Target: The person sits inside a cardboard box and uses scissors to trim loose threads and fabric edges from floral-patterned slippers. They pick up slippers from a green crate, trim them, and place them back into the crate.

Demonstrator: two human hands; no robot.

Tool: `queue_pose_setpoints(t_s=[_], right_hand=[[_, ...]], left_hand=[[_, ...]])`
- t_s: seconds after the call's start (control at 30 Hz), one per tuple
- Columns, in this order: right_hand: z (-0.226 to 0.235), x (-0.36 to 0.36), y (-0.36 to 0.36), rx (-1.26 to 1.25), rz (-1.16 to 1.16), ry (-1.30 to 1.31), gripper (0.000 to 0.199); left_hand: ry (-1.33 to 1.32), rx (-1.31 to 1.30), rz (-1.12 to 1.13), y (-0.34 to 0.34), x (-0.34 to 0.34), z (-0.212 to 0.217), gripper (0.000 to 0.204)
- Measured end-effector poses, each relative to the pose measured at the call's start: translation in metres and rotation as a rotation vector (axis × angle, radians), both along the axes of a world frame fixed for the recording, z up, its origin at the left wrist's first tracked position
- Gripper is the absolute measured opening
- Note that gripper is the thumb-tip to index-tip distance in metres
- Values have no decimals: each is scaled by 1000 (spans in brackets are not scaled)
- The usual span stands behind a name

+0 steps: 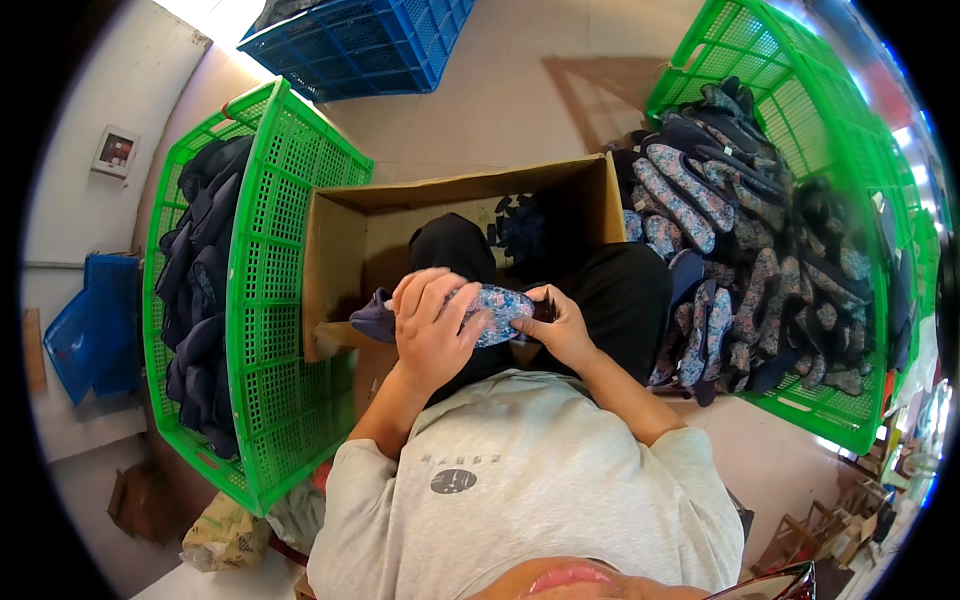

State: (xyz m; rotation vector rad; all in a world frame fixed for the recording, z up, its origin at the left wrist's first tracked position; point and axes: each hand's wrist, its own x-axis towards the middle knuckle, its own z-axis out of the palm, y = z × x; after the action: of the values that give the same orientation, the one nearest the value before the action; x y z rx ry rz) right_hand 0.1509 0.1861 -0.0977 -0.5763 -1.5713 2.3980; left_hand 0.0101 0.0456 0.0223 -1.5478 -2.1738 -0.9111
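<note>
Nearest to me is my pale grey shirt [560, 470], and just past it my two hands meet around one cloth shoe [503, 305], held above my lap. My left hand [432, 322] is closed over its middle from above, fingers draped across; the dark blue end sticks out on that side. My right hand [562, 330] pinches the other end, thumb on the flowered cloth. Something dark shows between that thumb and finger; I can't tell whether it belongs to the shoe.

I'd judge the shoe light and soft, easy to bend and squash, with little risk of breaking. The cloth looks more grippy than slick. I'd take it with one hand around the middle and pinch the tip with the other, since squeezing only one end could let the rest flop.

Under it are my black trousers [625, 300], and behind my knees a cardboard box [330, 250] with dark scraps [520, 230] in it, too shadowed to make out.

A green crate [300, 230] stands to my left with dark blue shoes [200, 270]; another green crate [810, 110] to my right carries a heaped pile of flowered and dark shoes [765, 265]. Farthest off is a blue crate [370, 50] on the floor.
</note>
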Motion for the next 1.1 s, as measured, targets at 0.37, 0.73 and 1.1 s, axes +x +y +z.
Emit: queue_pose_setpoints(t_s=[0.37, 0.73, 1.1], right_hand=[[-1, 5, -4, 111, 25, 38, 27], [-5, 18, 11, 108, 256, 2, 32], [-8, 11, 25, 273, 348, -122, 40]], left_hand=[[-271, -133, -113, -4, -12, -29, 17], [-315, -144, -31, 0, -5, -34, 12], [-279, -265, -208, 14, -11, -69, 9]])
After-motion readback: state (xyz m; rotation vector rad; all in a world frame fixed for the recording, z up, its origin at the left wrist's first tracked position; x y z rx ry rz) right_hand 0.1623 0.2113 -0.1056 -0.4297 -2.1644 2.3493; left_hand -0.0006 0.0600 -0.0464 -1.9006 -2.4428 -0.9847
